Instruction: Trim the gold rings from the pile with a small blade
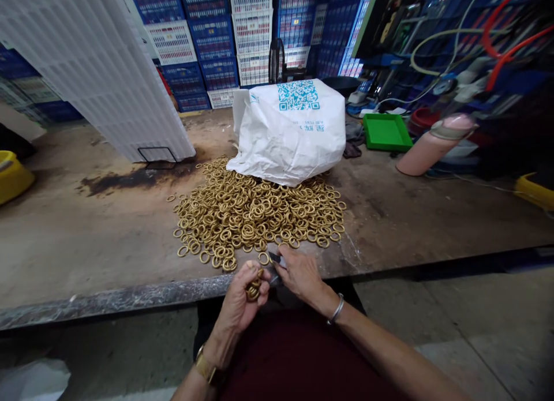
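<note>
A heap of brass-coloured rings (259,210) is spread over the workbench in front of me. Several such rings (253,288) sit in my left hand (241,294), its fingers curled around them near the bench's front edge. My right hand (300,274) is closed on a small tool with a dark flat blade (275,257); its exact kind is hard to make out. The blade points left, close to a loose ring (264,258) at the front of the heap. Most of the tool's grip is hidden by my fingers.
A white printed sack (294,130) lies behind and partly on the heap. White ribbed trays (142,95) stand on edge at the left. A green tray (386,132) and a pink bottle (433,144) are at the right. Stacked crates (214,40) line the back.
</note>
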Action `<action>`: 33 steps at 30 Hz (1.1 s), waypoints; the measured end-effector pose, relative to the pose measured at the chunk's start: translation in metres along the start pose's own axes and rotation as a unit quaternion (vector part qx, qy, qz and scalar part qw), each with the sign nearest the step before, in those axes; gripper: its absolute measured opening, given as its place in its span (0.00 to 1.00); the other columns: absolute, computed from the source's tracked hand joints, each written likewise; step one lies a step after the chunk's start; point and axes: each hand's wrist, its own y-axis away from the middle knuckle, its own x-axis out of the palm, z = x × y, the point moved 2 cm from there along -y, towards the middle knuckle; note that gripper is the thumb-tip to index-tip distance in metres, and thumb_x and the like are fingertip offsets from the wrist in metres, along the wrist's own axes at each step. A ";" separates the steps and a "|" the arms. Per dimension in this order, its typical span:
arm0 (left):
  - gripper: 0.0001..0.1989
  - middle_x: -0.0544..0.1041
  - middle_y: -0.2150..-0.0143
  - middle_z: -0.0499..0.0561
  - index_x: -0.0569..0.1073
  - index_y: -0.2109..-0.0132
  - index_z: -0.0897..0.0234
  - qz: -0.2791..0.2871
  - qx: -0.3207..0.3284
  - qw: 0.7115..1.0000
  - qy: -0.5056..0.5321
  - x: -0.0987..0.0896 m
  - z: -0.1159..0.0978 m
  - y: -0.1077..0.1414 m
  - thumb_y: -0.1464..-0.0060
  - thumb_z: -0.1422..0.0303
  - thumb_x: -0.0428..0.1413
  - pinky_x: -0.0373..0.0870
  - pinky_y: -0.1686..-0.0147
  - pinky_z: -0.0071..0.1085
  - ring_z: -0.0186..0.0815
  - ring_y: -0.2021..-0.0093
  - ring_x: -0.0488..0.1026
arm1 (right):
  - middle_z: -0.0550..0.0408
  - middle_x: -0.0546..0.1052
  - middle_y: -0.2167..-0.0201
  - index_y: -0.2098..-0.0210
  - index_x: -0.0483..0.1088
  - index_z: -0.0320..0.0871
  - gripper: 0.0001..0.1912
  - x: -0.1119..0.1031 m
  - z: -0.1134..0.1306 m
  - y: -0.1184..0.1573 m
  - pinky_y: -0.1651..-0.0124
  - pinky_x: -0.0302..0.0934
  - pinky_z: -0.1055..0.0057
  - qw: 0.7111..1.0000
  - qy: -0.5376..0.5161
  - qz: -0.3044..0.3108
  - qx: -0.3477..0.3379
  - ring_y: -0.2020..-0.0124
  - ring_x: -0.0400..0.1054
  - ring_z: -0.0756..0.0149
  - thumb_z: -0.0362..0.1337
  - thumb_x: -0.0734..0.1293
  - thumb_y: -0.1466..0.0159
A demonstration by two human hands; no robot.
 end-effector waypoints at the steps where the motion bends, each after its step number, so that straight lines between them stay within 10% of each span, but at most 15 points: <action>1: 0.10 0.70 0.71 0.47 0.64 0.63 0.64 0.005 -0.007 1.000 0.009 0.000 0.000 0.000 0.53 0.68 0.56 0.53 0.84 0.19 0.24 0.79 0.62 | 0.53 0.73 0.67 0.63 0.64 0.43 0.08 0.000 0.000 -0.001 0.71 0.49 0.72 1.000 -0.002 0.000 0.002 0.69 0.68 0.65 0.38 0.59 0.40; 18: 0.11 0.67 0.74 0.45 0.66 0.71 0.67 -0.027 0.004 1.000 -0.009 0.004 -0.004 -0.013 0.56 0.67 0.60 0.57 0.85 0.18 0.26 0.76 0.66 | 0.58 0.68 0.76 0.67 0.62 0.43 0.04 -0.007 -0.002 0.004 0.72 0.53 0.76 0.963 -0.200 -0.126 -0.127 0.77 0.61 0.72 0.34 0.58 0.41; 33: 0.15 0.57 0.83 0.39 0.66 0.71 0.66 -0.064 0.076 0.957 -0.272 0.012 0.000 -0.011 0.54 0.57 0.55 0.46 0.86 0.19 0.21 0.85 0.50 | 0.63 0.60 0.81 0.73 0.60 0.43 0.08 -0.005 -0.001 -0.002 0.75 0.51 0.78 0.922 -0.386 -0.003 -0.019 0.78 0.54 0.74 0.41 0.58 0.41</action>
